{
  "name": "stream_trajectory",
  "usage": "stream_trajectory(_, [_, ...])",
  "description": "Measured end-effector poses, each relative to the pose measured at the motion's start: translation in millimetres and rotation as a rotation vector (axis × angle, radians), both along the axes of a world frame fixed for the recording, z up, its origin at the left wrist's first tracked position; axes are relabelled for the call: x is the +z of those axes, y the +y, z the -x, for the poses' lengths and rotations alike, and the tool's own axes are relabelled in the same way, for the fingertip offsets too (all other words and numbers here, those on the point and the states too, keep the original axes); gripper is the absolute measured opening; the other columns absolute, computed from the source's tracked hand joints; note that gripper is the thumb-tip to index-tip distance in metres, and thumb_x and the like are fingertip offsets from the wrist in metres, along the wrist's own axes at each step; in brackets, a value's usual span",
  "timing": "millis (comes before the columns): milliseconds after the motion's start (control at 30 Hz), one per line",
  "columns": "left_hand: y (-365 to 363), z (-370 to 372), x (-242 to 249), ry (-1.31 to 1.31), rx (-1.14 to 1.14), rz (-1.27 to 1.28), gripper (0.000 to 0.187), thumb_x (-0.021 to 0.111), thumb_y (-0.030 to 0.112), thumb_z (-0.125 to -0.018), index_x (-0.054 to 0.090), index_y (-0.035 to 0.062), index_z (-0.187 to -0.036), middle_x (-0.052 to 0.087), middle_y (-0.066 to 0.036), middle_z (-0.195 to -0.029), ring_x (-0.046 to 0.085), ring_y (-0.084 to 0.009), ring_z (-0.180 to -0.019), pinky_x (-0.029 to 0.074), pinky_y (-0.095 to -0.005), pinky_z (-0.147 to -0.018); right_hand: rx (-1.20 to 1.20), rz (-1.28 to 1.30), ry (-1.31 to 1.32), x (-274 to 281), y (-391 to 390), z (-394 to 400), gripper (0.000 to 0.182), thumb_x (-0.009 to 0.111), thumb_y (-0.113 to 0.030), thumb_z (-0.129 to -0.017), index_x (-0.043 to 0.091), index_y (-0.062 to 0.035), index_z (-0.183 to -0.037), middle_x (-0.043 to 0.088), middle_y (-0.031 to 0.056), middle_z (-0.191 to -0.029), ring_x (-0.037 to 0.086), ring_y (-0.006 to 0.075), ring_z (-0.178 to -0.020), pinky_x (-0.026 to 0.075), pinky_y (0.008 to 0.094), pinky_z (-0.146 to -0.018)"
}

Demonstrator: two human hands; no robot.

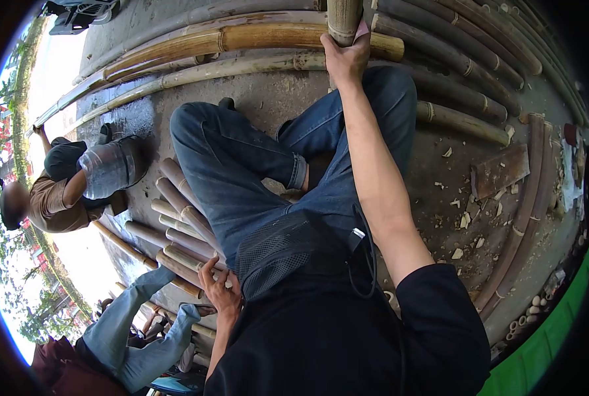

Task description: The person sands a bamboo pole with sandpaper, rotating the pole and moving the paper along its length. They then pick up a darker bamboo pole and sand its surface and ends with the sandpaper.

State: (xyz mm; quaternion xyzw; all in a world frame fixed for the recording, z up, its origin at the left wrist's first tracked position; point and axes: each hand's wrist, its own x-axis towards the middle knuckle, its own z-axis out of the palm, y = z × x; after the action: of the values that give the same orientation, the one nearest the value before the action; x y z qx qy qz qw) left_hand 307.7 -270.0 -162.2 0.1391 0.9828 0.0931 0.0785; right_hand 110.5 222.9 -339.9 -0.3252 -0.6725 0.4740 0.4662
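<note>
My right hand, arm stretched forward, is closed round the lower end of a short bamboo piece held near the lying poles. Something pink shows beside the piece; I cannot make out what it is. Down at my left hip, my left hand has its fingers bent and apart, at the ends of several cut bamboo pieces on the floor. It touches or nearly touches them, with no firm grip visible. My crossed legs in jeans lie between the hands.
Long bamboo poles lie across the front, and more poles fill the far right. Wood chips and a brown slab are on the right floor. At left, a crouching person touches a pole near a large clear water jug; another person's jeans are closer.
</note>
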Motion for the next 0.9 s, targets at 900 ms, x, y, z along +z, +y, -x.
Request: stream_trajectory(900, [-56.0, 20.4, 9.6, -0.883, 0.679, -0.456, 0.026, 0.069, 0.022, -0.102, 0.065, 0.0067, -0.082, 0.059, 0.007, -0.077, 0.049, -0.0025, -0.071, 0.037, -0.0212, -0.065, -0.013, 0.012, 0.0, -5.2, 5.0, -1.8, 0.075, 0.085, -0.015, -0.076, 0.046, -0.002, -0.139, 0.067, 0.0189, -0.116, 0.068, 0.0346, -0.106, 0.053, 0.0437, -0.093])
